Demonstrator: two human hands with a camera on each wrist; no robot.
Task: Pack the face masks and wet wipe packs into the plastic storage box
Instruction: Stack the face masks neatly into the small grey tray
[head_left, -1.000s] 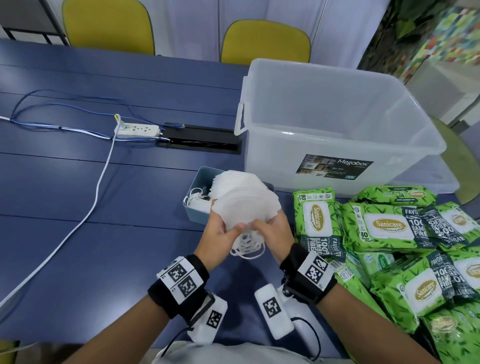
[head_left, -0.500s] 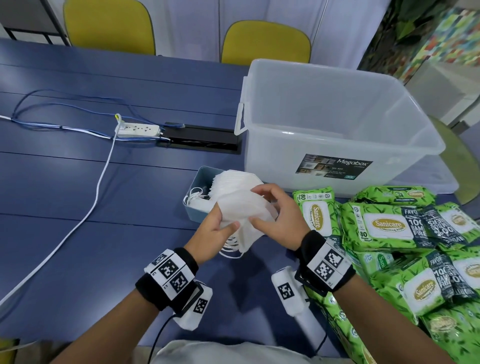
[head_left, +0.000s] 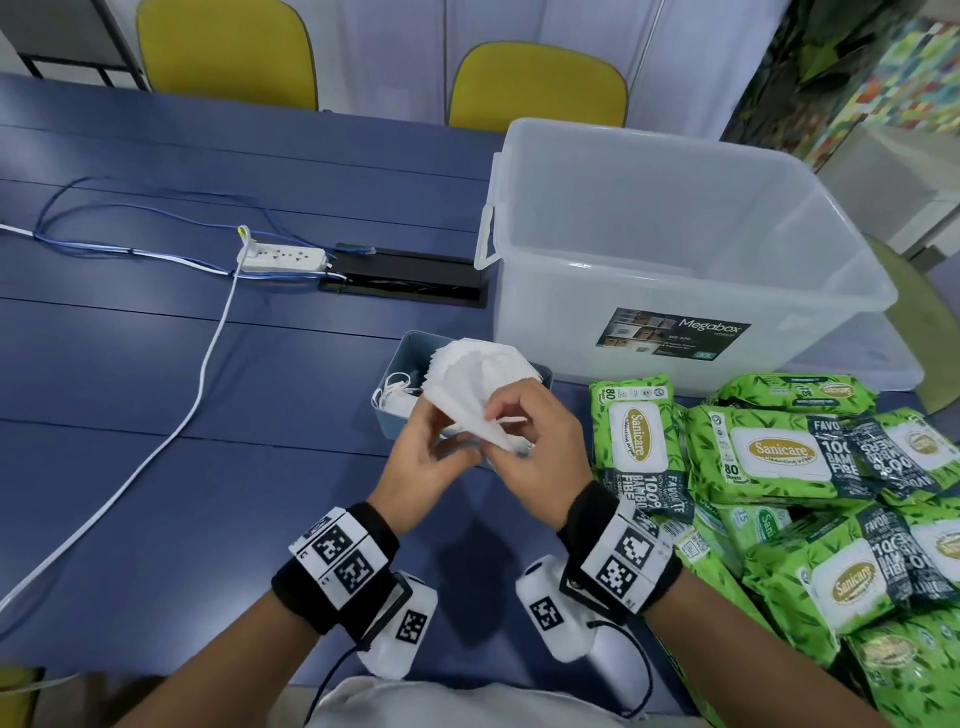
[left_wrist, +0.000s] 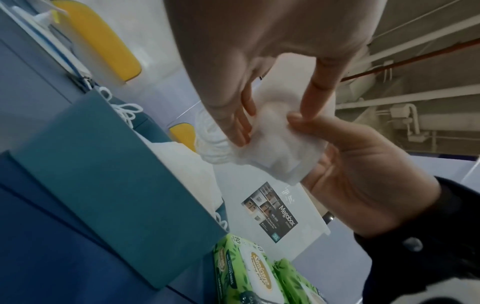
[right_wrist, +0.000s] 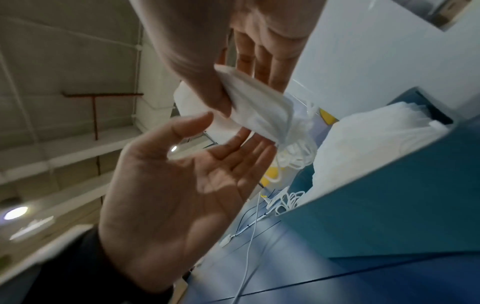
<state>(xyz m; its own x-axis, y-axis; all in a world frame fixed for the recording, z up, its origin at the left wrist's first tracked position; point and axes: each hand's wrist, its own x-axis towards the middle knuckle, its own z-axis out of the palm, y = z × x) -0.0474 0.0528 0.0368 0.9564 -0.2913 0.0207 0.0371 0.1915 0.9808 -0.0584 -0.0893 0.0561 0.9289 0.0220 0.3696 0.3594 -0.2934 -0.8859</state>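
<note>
Fingers (head_left: 511, 415) of rt hand (head_left: 540, 457) pinch white folded masks (head_left: 467, 400), loops dangling.

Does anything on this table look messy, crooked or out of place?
Nothing looks damaged or spilled. The wet wipe packs lie in a loose, overlapping heap at the right, not stacked. Ear loops trail over the rim of the small blue box. The plastic storage box holds nothing visible.
</note>
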